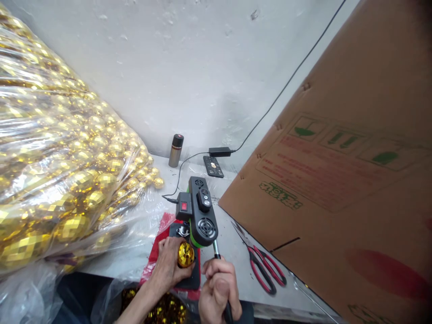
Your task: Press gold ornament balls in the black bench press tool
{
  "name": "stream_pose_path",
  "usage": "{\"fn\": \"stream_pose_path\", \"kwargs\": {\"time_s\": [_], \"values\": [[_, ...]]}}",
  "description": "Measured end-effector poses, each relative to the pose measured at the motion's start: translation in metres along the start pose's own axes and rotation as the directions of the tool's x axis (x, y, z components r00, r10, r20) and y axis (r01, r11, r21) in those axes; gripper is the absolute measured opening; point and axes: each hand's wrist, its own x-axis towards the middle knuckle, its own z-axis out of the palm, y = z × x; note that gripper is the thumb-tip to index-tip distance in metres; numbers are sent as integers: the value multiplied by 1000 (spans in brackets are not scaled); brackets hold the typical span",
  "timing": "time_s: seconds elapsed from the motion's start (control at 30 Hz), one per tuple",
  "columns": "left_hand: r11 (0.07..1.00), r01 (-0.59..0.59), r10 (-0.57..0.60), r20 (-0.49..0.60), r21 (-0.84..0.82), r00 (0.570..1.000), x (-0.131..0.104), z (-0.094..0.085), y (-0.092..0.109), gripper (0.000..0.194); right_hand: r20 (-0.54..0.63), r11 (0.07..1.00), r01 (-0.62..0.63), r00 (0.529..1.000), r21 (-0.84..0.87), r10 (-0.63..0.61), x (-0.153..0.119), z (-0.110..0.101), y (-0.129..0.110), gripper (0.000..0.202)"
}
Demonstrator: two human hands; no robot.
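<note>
My left hand (168, 261) is closed around a shiny gold faceted ball (186, 254), holding it over the black base (189, 281) of a small bench machine. The machine's black-and-green head (202, 211), with round vents and a red switch (184, 206), stands just beyond the ball. Wrapped round the black grip of the machine's metal lever (216, 248) is my right hand (219, 288). The head partly hides whatever lies between it and the base. A red sheet (158, 252) spreads under the base.
Clear plastic full of gold balls (84, 180) fills the left side. Red-handled scissors (265, 265) lie beside a large cardboard box (337, 157). A bottle (176, 150), a phone (213, 166) and a corded power adapter (220, 152) sit near the wall. More gold pieces (165, 310) are below the table edge.
</note>
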Motion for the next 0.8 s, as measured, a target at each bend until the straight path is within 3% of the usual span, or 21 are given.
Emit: {"fn": "stream_pose_path", "kwargs": {"time_s": [0.37, 0.6, 0.7, 0.8], "values": [[1000, -1, 1, -38, 8, 999, 0, 8, -4, 49, -9, 1000, -1, 1000, 15, 1, -3, 2, 3, 36], [999, -32, 32, -75, 6, 997, -3, 14, -9, 54, 33, 992, 113, 993, -62, -111, -18, -2, 21, 38], [1000, -31, 31, -77, 3, 997, -2, 13, -8, 52, 122, 978, 189, 976, -87, -178, -10, -10, 23, 36], [1000, 2, -2, -43, -4, 999, 1, 7, -2, 49, 171, 980, 172, 973, -103, -153, 12, -16, 5, 36]]}}
